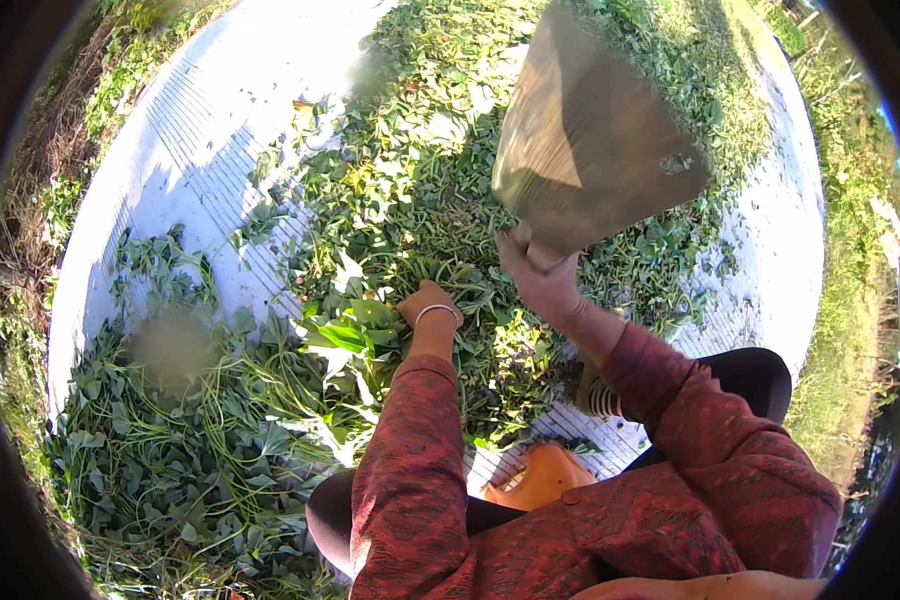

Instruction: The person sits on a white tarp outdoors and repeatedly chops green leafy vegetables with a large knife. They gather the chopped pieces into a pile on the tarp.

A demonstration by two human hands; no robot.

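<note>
My right hand (544,277) grips a broad, flat-bladed chopping knife (607,142) near its narrow lower end. Its wide blade is raised above the greens and blurred; the handle is mostly hidden in my fist. To the left, my left hand (429,306), with a pale bangle at the wrist, is closed around a bunch of leafy green vines (352,330). The bunch's leaves spread left of that fist, and stems show at its upper right. Chopped leaves and stems (457,217) lie thickly beneath and beyond both hands.
A large heap of uncut vines (195,450) lies at the lower left. Under me is an orange plastic stool (544,476), between my bent legs. The pale, grooved concrete floor (195,172) shows at both sides. Grass (847,300) borders it on the right.
</note>
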